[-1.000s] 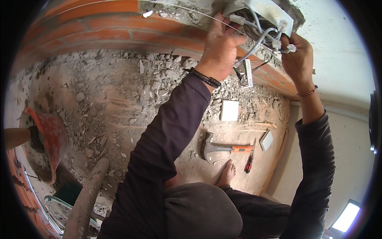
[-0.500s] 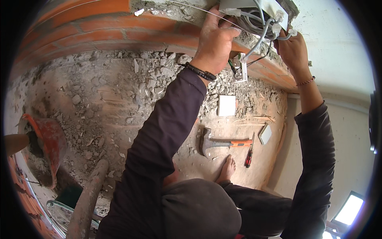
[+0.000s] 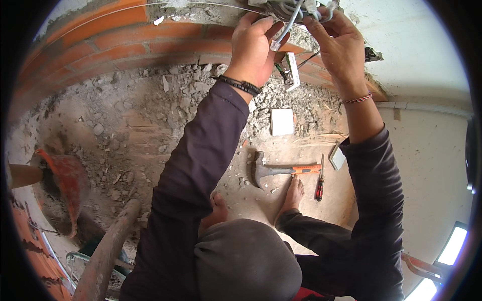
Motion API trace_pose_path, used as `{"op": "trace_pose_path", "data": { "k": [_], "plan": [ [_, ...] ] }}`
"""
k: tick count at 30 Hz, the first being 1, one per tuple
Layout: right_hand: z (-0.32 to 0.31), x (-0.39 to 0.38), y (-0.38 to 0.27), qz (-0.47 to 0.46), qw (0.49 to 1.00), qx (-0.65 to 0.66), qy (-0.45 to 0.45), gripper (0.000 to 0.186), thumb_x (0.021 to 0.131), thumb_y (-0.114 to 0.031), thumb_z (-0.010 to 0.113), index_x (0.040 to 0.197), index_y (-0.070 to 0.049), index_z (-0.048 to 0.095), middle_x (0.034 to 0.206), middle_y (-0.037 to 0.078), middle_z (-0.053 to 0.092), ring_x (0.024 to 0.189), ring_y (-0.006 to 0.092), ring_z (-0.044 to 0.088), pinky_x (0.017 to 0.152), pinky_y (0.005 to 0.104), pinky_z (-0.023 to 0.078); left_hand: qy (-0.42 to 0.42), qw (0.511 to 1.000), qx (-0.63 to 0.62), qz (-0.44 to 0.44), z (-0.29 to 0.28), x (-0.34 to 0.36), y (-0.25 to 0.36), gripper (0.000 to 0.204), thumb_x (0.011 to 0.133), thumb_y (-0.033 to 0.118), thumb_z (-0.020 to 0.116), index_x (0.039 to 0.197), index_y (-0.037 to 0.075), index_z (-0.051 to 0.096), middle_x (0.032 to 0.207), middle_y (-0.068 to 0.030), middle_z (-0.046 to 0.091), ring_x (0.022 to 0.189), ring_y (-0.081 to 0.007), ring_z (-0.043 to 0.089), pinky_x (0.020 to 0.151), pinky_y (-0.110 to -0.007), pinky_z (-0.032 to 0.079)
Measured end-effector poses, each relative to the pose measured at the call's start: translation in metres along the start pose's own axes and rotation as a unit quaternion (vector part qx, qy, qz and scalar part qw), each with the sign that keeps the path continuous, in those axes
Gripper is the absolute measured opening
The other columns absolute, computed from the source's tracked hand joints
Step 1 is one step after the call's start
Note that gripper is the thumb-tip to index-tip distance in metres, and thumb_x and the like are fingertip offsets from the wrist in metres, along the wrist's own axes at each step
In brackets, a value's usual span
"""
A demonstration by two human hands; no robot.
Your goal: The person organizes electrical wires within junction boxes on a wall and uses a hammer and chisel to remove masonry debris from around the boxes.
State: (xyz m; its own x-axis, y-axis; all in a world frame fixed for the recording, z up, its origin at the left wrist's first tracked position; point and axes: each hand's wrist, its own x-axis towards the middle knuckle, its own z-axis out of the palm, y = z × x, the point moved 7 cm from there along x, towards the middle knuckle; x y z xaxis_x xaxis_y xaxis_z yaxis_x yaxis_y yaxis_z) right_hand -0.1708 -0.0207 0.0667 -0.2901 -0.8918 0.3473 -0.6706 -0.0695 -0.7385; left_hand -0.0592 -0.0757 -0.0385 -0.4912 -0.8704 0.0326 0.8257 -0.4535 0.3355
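At the top, a bundle of coiled grey cables [image 3: 288,9] is cut off by the edge of view. My right hand [image 3: 341,52] is closed on it, thumb and fingers gripping the coils. My left hand [image 3: 252,50] is beside the bundle on the left, thumb up and fingers apart. One grey cable with a clear plug [image 3: 275,45] dangles in front of its fingers; I see no firm grip on it. Below the hands, a white frame-like fitting [image 3: 292,72] with green and dark wires sits against the brick ledge.
A hammer [image 3: 286,170] and a red-handled screwdriver [image 3: 320,183] lie by my feet. Nearby are a white square plate [image 3: 282,122] and another plate [image 3: 337,157]. Rubble [image 3: 196,93] lines the brick wall [image 3: 175,46]. An orange bucket [image 3: 68,188] and a thick pole [image 3: 113,246] stand left.
Both hands have shifted left in view and closer together. The right hand has turned over the cables, and the white box has mostly left view. The view itself has also moved.
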Motion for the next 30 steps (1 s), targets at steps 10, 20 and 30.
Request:
{"op": "trace_pose_path", "data": {
  "k": [10,20,30],
  "plan": [
    [0.001,-0.008,-0.015,-0.092,0.983,-0.132,-0.084,0.024,0.086,-0.013,0.072,0.105,0.0,0.065,0.094,0.005,0.067,0.077,0.0092,0.062,0.067,0.0235,0.052,0.067,0.991,0.115,0.035,0.005,-0.044,0.02,0.042,0.091,0.026,0.054,0.127,0.003,0.05,0.123,-0.0097,0.054,0.113,-0.0225,0.049,0.095,-0.041,0.038],
    [0.003,-0.033,-0.022,-0.217,0.963,-0.124,-0.097,0.025,0.075,-0.005,0.07,0.099,0.001,0.068,0.1,0.015,0.066,0.08,0.0315,0.067,0.072,0.0362,0.054,-0.047,0.983,0.15,0.098,0.034,-0.059,0.022,0.024,0.099,0.02,0.049,0.119,0.008,0.048,0.128,-0.0119,0.053,0.113,-0.0196,0.051,0.099,-0.038,0.038],
    [-0.007,-0.018,-0.002,0.019,0.964,0.101,-0.246,0.051,0.079,-0.006,0.055,0.129,0.001,0.055,0.106,0.01,0.058,0.095,0.0194,0.06,0.086,0.0304,0.05,-0.113,0.811,0.534,0.212,0.058,-0.084,0.023,0.022,0.102,0.013,0.044,0.117,0.001,0.034,0.1,-0.0097,0.057,0.098,-0.0153,0.056,0.092,-0.031,0.044]
  ]
}}
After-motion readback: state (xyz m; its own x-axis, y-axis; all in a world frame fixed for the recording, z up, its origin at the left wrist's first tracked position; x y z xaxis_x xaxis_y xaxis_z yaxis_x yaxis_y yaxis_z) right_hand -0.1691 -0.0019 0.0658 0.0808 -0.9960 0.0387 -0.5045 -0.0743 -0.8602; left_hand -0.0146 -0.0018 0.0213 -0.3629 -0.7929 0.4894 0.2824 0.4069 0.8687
